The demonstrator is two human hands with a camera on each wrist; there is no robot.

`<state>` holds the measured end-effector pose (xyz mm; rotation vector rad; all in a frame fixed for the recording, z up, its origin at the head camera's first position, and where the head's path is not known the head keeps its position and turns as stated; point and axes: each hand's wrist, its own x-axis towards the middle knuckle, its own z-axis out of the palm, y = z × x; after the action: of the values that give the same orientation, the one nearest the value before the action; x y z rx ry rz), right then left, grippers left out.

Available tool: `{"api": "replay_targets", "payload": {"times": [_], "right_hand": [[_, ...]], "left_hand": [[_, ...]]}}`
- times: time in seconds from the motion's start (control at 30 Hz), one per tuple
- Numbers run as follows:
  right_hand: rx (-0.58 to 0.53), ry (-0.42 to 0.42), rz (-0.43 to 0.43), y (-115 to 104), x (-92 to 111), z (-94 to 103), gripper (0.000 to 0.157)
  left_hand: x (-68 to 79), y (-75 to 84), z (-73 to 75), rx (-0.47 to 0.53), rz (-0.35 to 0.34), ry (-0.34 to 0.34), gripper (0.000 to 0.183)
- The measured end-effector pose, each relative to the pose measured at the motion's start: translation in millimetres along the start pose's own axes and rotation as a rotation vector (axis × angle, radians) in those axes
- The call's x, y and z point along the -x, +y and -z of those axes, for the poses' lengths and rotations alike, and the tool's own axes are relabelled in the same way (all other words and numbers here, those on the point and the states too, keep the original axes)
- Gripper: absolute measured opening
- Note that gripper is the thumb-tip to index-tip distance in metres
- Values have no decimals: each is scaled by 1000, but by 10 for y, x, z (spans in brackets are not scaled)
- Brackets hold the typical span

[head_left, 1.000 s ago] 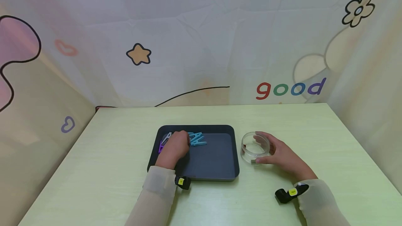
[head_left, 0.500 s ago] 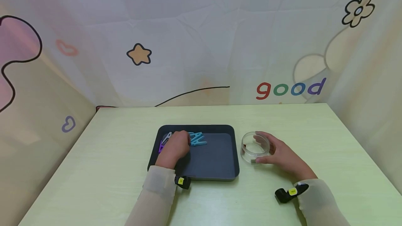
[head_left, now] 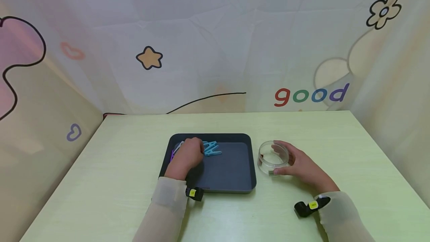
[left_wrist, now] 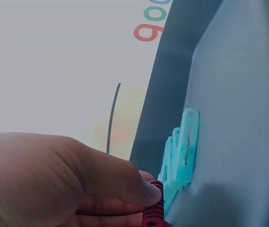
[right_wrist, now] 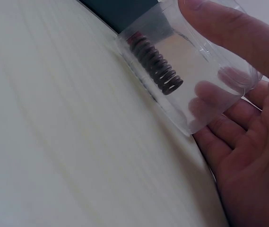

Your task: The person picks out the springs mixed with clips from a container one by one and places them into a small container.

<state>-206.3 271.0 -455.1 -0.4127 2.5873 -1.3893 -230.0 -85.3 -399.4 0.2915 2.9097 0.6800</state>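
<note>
In the left wrist view, thumb and fingers of my left hand (head_left: 188,156) pinch a dark red coil spring (left_wrist: 155,205), over the left part of the dark grey tray (head_left: 228,171). Light blue clothespins (head_left: 211,148) lie in the tray just right of this hand. My right hand (head_left: 305,169) grips a clear round plastic jar (head_left: 265,170) on the table, thumb on the near side and fingers behind. Inside the jar, a dark coil spring (right_wrist: 155,64) with a reddish end lies along the bottom. The head view hides the left fingertips.
Purple (head_left: 172,155) and pale clothespins (head_left: 178,147) sit at the tray's left side, partly behind the left hand. The tray's raised rim (head_left: 252,160) stands close to the jar. A printed curtain (head_left: 215,55) hangs behind the table (head_left: 111,167).
The left hand has risen slightly and shifted a little toward the back of the tray. The right hand and jar stay in place.
</note>
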Motion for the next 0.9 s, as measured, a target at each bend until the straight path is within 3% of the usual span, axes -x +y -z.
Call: {"api": "replay_targets", "payload": {"times": [0.9], "right_hand": [[-1, -2, -7, 19, -9, -10, 93]], "left_hand": [[56, 159, 50, 11, -75, 107, 18]]}}
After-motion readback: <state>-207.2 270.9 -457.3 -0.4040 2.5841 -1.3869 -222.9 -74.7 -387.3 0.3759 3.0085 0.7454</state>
